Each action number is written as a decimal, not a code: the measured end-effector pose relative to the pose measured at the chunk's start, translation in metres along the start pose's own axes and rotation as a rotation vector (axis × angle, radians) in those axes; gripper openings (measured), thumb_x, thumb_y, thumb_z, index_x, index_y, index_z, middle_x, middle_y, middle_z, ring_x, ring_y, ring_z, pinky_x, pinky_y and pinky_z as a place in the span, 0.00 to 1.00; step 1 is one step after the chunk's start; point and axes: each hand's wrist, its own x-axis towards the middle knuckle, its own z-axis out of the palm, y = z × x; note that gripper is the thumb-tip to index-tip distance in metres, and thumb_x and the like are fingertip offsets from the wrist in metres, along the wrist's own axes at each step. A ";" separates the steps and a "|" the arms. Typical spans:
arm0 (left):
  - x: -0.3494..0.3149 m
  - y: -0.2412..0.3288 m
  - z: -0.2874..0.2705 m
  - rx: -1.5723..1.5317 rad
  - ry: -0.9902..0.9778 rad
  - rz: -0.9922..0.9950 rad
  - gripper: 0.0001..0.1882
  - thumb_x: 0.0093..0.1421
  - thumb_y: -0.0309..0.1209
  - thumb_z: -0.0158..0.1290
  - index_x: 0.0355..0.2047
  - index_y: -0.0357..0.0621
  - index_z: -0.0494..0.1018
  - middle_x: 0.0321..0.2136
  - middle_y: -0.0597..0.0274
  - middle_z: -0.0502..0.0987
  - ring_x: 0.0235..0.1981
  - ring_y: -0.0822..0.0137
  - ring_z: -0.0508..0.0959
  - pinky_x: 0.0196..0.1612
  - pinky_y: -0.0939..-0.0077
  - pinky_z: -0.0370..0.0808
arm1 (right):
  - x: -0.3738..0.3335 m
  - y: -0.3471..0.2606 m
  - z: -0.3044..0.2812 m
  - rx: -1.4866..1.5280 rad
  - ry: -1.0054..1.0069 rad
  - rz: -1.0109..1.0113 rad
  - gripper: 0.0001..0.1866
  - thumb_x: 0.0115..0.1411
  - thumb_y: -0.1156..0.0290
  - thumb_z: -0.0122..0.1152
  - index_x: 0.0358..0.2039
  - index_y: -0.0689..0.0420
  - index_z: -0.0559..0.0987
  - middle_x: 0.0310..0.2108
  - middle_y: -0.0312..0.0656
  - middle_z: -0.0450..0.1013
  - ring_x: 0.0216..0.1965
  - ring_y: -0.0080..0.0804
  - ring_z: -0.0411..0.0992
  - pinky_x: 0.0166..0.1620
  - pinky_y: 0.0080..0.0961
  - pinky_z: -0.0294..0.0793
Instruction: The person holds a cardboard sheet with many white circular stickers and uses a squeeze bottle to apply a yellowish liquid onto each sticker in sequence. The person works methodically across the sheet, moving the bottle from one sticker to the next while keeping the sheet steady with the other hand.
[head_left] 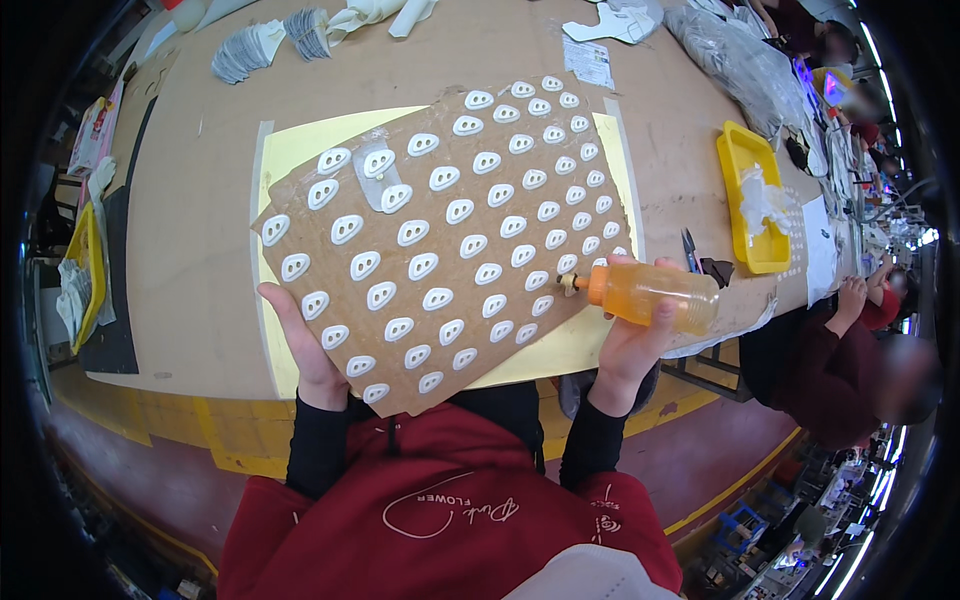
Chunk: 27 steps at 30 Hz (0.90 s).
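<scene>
A brown cardboard sheet [394,262] carries rows of small white rounded-triangle pieces [412,233], each with two holes. My left hand [315,350] grips the sheet's lower left edge; its thumb shows beside the edge, and its other fingers are hidden beneath. In my right hand [637,340] is a clear squeeze bottle [665,297] of amber liquid with an orange cap. The bottle lies nearly sideways. Its dark-ringed nozzle tip points left, at the pieces near the sheet's right edge; whether it touches one I cannot tell.
Pale yellow paper [285,150] lies taped under the cardboard. Right of it are snips [690,248] and a yellow tray [735,190] holding white material. Stacked cut pieces [245,52] and a plastic bag [735,60] lie farther back. Another person [845,375] sits at right.
</scene>
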 end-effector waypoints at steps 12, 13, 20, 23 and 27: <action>0.000 0.001 0.001 0.075 0.027 0.029 0.37 0.62 0.60 0.26 0.61 0.45 0.48 0.56 0.55 0.59 0.55 0.61 0.64 0.54 0.63 0.66 | -0.007 0.008 0.006 -0.095 -0.070 -0.159 0.30 0.51 0.57 0.63 0.45 0.60 0.60 0.37 0.57 0.71 0.42 0.46 0.72 0.45 0.35 0.72; 0.000 0.001 0.002 0.078 0.034 0.028 0.37 0.62 0.60 0.27 0.61 0.45 0.48 0.56 0.55 0.59 0.55 0.60 0.64 0.54 0.63 0.66 | -0.008 0.009 0.004 -0.101 -0.070 -0.158 0.30 0.51 0.57 0.63 0.45 0.60 0.60 0.37 0.58 0.71 0.42 0.46 0.72 0.45 0.35 0.72; 0.000 0.001 0.000 0.024 0.001 -0.015 0.39 0.61 0.62 0.27 0.61 0.45 0.48 0.56 0.54 0.59 0.55 0.60 0.64 0.54 0.62 0.66 | -0.014 0.014 0.000 -0.217 -0.102 -0.255 0.32 0.51 0.52 0.63 0.46 0.60 0.60 0.38 0.50 0.68 0.41 0.48 0.72 0.43 0.37 0.74; 0.000 0.002 0.001 0.017 -0.013 -0.017 0.39 0.60 0.62 0.27 0.61 0.45 0.48 0.56 0.54 0.59 0.55 0.60 0.64 0.54 0.61 0.66 | -0.017 0.014 0.002 -0.213 -0.118 -0.279 0.32 0.50 0.52 0.64 0.46 0.59 0.60 0.39 0.54 0.68 0.42 0.47 0.71 0.42 0.36 0.74; 0.000 0.001 0.001 -0.009 -0.011 -0.004 0.37 0.61 0.60 0.27 0.61 0.45 0.48 0.57 0.53 0.59 0.55 0.58 0.64 0.54 0.60 0.67 | -0.019 0.014 0.000 -0.191 -0.148 -0.270 0.34 0.49 0.54 0.66 0.46 0.58 0.58 0.41 0.57 0.68 0.44 0.45 0.70 0.43 0.34 0.73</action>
